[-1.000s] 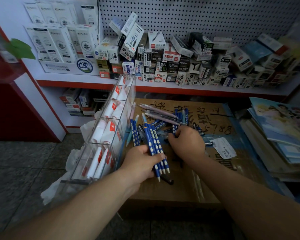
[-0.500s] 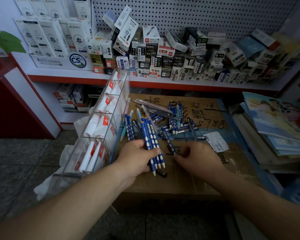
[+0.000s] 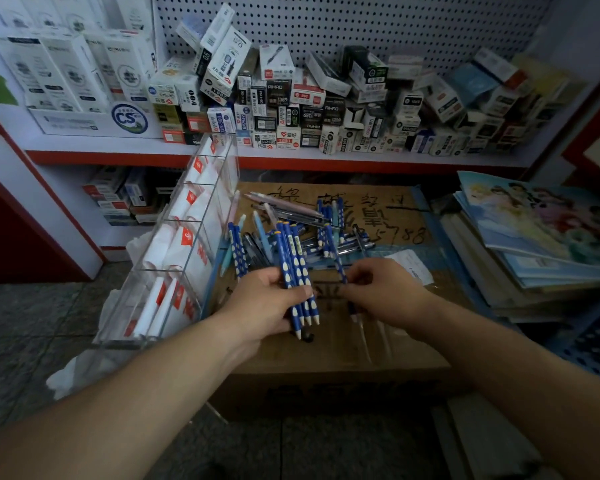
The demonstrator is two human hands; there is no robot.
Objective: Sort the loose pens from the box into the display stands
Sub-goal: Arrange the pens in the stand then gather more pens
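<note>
Several blue pens [image 3: 297, 271] sit bunched in the left hand [image 3: 264, 306], its fingers curled round them above the cardboard box [image 3: 343, 348]. The right hand [image 3: 385, 292] pinches a single blue pen [image 3: 338, 263] between thumb and fingertips, just beside the bunch. More loose pens [image 3: 312, 230] lie heaped on the box top, toward its far side. A clear display stand [image 3: 187, 244] with white packets in its compartments leans left of the box. Behind the box, a red-edged shelf [image 3: 118, 155] is crowded with small cartons [image 3: 291, 109] below a pegboard [image 3: 361, 26]. Stacked booklets [image 3: 534, 230] lie right of the box, and grey floor tiles [image 3: 32, 323] show to its left.
</note>
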